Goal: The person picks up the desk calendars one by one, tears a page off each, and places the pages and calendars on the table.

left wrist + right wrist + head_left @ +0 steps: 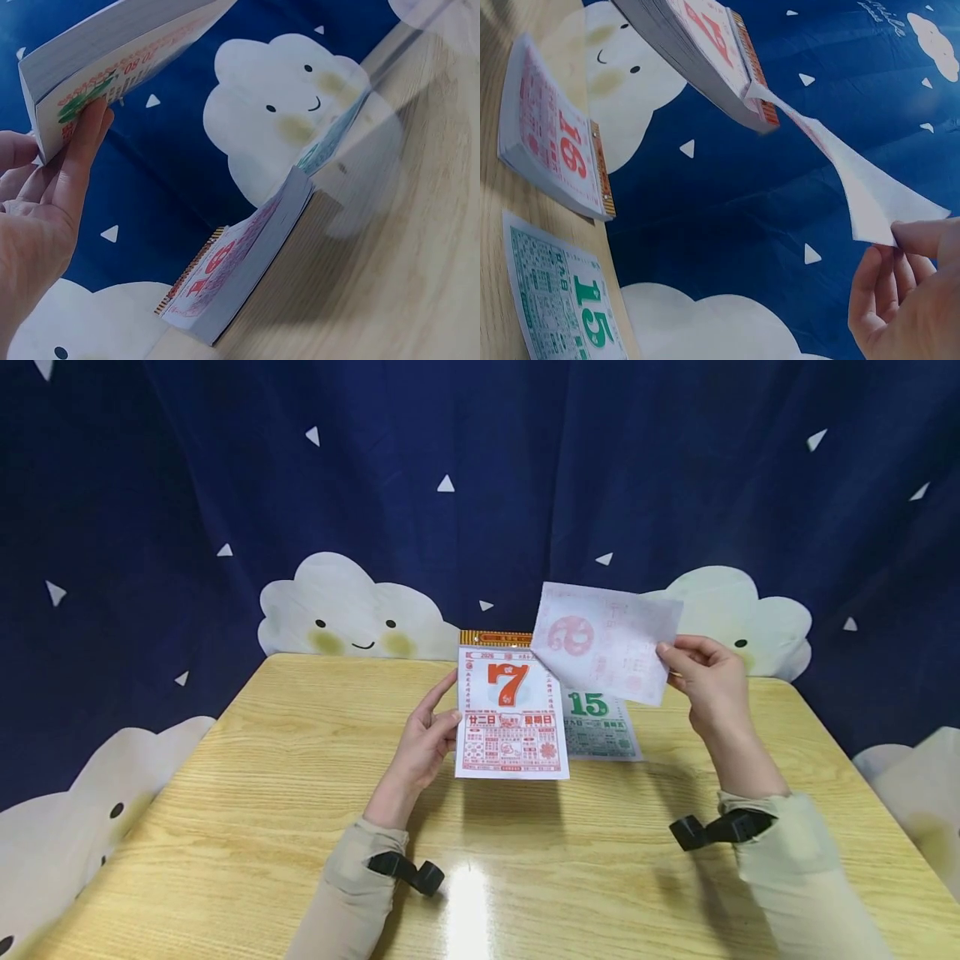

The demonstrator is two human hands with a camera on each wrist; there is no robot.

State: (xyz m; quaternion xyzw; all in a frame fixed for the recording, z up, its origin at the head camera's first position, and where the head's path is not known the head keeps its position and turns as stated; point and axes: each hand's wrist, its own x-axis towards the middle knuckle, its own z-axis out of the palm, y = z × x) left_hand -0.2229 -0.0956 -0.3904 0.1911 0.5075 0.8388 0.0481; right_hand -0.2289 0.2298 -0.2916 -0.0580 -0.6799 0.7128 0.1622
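Note:
My left hand [422, 745] grips a thick tear-off calendar [512, 745] by its left side, above the table. Its front leaf carries a large red 7, under a gold and red binding strip [495, 638]. In my right hand [708, 685], thumb and fingers pinch the far edge of a thin calendar page [611, 643], whose back shows faint pink print. The right wrist view has this page [870, 191] stretched and twisted, its other end still touching the calendar by the binding. From the left wrist, the left fingers [75, 169] lie flat against the calendar's back.
A second calendar [551, 139] showing a red 16 lies on the wooden table [247, 793], hidden in the head view behind the held one. Beside it lies a loose sheet [603, 735] with a green 15. A dark blue cloud-patterned curtain [480, 527] hangs behind.

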